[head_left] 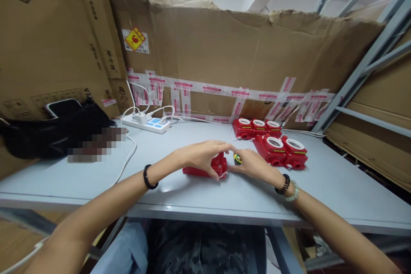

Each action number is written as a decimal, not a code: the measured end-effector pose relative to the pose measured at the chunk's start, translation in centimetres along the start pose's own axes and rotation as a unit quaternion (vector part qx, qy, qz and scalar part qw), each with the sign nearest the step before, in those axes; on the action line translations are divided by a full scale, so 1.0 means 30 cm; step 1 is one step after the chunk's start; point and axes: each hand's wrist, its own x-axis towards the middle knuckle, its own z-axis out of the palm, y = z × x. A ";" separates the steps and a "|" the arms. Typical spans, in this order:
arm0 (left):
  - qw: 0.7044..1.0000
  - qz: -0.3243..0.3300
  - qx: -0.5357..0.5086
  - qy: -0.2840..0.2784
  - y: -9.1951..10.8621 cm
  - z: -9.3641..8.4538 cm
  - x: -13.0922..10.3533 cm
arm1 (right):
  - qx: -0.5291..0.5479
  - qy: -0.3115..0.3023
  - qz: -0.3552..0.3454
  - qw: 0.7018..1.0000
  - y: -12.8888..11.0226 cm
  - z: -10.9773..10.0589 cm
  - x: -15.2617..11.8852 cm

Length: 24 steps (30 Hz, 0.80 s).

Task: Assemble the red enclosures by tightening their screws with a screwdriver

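Observation:
My left hand [205, 158] curves over a red plastic housing [197, 171] lying on the table, thumb on its near side and fingers over the top. Part of the housing is hidden under that hand. To its right, my right hand [253, 163] is closed around a short tool with a black, yellow and green handle [237, 159]. It looks like a screwdriver, but its shaft and tip cannot be made out. A thin white cord hangs at the housing's right end, close to my right fingertips.
Several finished-looking red housings with white rings [275, 142] stand at the right rear of the table [334, 180]. A white power strip [146, 123] with cables lies at the back left, near a black bag [35, 135] with a phone [63, 108]. Cardboard [205, 47] walls the back.

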 end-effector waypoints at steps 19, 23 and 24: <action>0.982 -0.155 -0.039 0.099 -0.125 -0.060 -0.165 | -0.085 -0.022 0.040 0.995 0.031 -0.024 0.059; 0.982 -0.167 -0.067 0.054 -0.130 -0.042 -0.179 | -0.093 -0.012 0.039 0.995 0.023 0.001 0.066; 0.983 -0.165 -0.072 0.044 -0.125 -0.037 -0.177 | -0.092 -0.007 0.038 0.995 0.020 0.007 0.067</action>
